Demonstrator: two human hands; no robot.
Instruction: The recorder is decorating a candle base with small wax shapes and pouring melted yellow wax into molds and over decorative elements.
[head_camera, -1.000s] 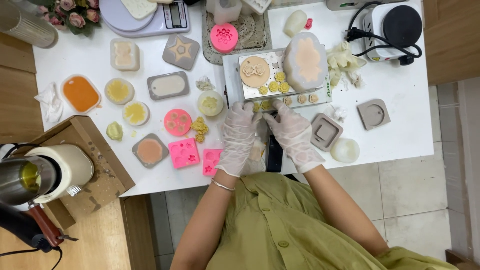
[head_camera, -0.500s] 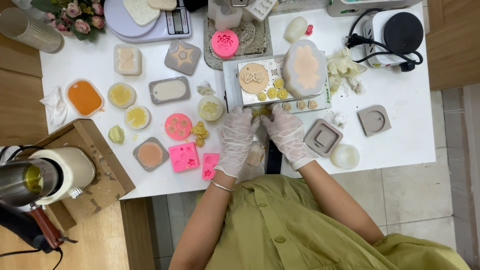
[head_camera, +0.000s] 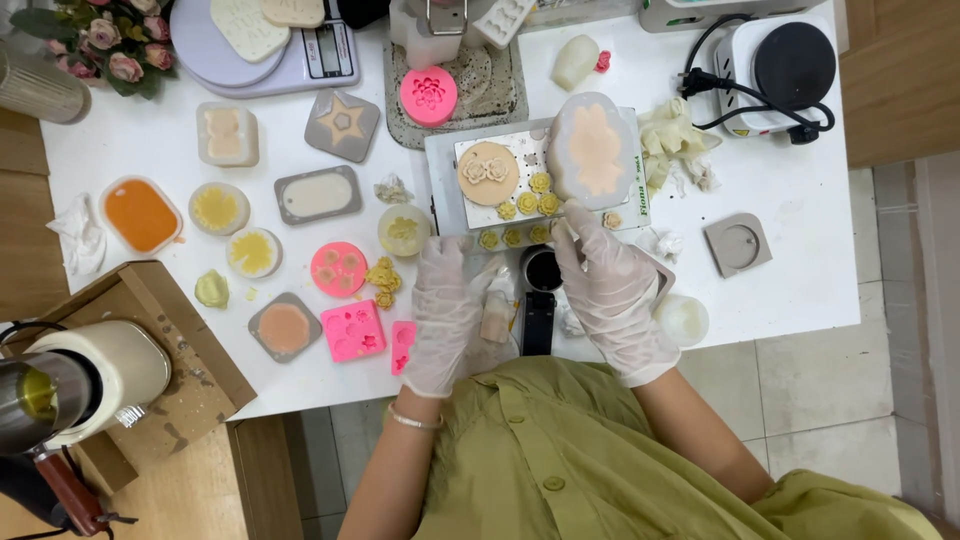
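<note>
board (head_camera: 447, 170): white, flat, past the fingertips, green band on its right edge | left hand (head_camera: 447, 310): gloved, fingers loosely curled, holding nothing | right hand (head_camera: 608, 285): fingertips pinched near yellow flowers (head_camera: 518, 237), grip unclear | change: both hands stayed put

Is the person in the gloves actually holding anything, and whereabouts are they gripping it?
It cannot be told for sure. The right hand pinches something small at its fingertips by the yellow flower pieces. The left hand rests flat, its grip hidden.
</note>
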